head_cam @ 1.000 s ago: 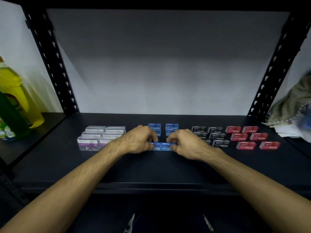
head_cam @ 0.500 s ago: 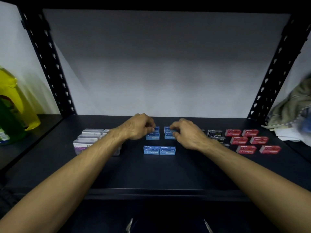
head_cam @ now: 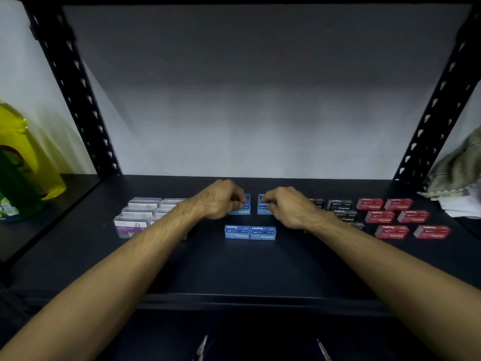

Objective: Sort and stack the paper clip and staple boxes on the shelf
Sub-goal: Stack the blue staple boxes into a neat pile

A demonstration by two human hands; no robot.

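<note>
On the dark shelf (head_cam: pixel 234 269), two blue staple boxes (head_cam: pixel 250 232) lie side by side in front. Behind them stand two short piles of blue staple boxes. My left hand (head_cam: pixel 221 199) pinches a box in the left blue pile (head_cam: pixel 242 208). My right hand (head_cam: pixel 289 205) pinches a box in the right blue pile (head_cam: pixel 263 208). Clear paper clip boxes (head_cam: pixel 140 214) sit in rows on the left. Black staple boxes (head_cam: pixel 339 205) lie right of my right hand, partly hidden by it. Several red staple boxes (head_cam: pixel 398 217) are spread further right.
A yellow bottle (head_cam: pixel 31 152) and a green bottle (head_cam: pixel 13 188) stand on the neighbouring shelf at left. Crumpled cloth (head_cam: pixel 458 165) lies at the far right. Black perforated uprights (head_cam: pixel 75 82) frame both sides, with a grey wall behind.
Both hands let go of the front pair of blue boxes and moved back to the two blue piles behind, where they now pinch boxes.
</note>
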